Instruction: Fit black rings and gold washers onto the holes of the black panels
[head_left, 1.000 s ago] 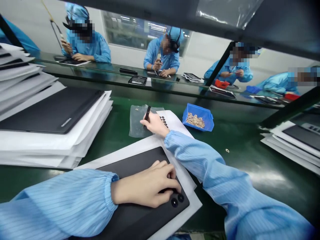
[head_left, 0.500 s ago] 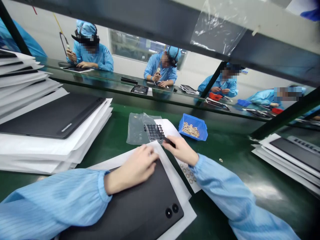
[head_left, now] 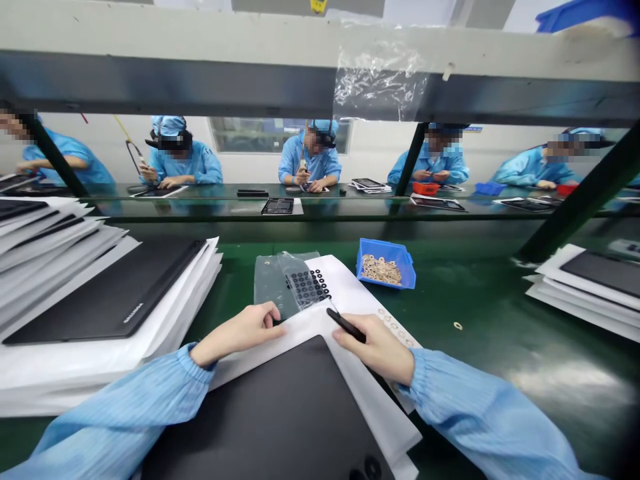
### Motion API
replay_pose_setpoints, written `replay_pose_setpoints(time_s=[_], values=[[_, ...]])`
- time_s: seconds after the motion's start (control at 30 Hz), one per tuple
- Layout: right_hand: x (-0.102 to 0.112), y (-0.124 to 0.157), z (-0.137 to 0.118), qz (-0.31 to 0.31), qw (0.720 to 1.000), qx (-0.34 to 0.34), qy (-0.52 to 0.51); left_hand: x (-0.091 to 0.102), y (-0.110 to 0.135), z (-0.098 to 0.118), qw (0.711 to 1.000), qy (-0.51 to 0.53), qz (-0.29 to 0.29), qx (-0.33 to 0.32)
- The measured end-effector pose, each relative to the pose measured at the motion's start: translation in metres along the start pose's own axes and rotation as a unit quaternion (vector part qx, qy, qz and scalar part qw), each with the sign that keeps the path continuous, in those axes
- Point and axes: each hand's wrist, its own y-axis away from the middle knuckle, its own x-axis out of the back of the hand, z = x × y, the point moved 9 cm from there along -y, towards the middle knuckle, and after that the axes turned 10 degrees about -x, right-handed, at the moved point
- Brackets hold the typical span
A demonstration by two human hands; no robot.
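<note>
Black pen-shaped tool (head_left: 347, 325): light, stiff, probably slippery; I pinch it mid-shaft in my right hand (head_left: 374, 348).
Left hand (head_left: 239, 331): open, apart, on edge of white sheet (head_left: 295, 343).

**Along the line**

A blue bin (head_left: 386, 263) of small rings sits on the green table (head_left: 480, 300), with a lone ring (head_left: 457, 326) off to the right. Tall stacks of dark tablets in white sheets lie left (head_left: 110, 293) and right (head_left: 600, 283). Far off, co-workers (head_left: 310, 157) in blue gowns sit working beyond a shelf (head_left: 200, 87).
</note>
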Motion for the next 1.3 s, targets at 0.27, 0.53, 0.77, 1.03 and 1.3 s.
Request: replay_pose_setpoints(time_s=[0.27, 0.53, 0.77, 1.03, 1.3], values=[[0.025, -0.002, 0.015, 0.109, 0.99, -0.067, 0.058, 0.002, 0.009, 0.023, 0.999, -0.025, -0.022, -0.03], [0.005, -0.002, 0.03, 0.004, 0.99, -0.128, 0.061, 0.008, 0.03, 0.053, 0.981, -0.176, 0.072, -0.025], [-0.035, 0.013, 0.024, -0.131, 0.982, -0.137, -0.015, -0.006, 0.013, 0.043, 0.979, -0.182, 0.08, -0.044], [-0.037, 0.014, 0.03, -0.118, 0.978, -0.172, -0.022, -0.031, 0.015, 0.06, 0.962, -0.209, 0.161, -0.07], [-0.059, 0.026, 0.02, -0.182, 0.925, -0.146, -0.3, -0.009, 0.016, 0.06, 0.973, -0.116, 0.188, -0.067]])
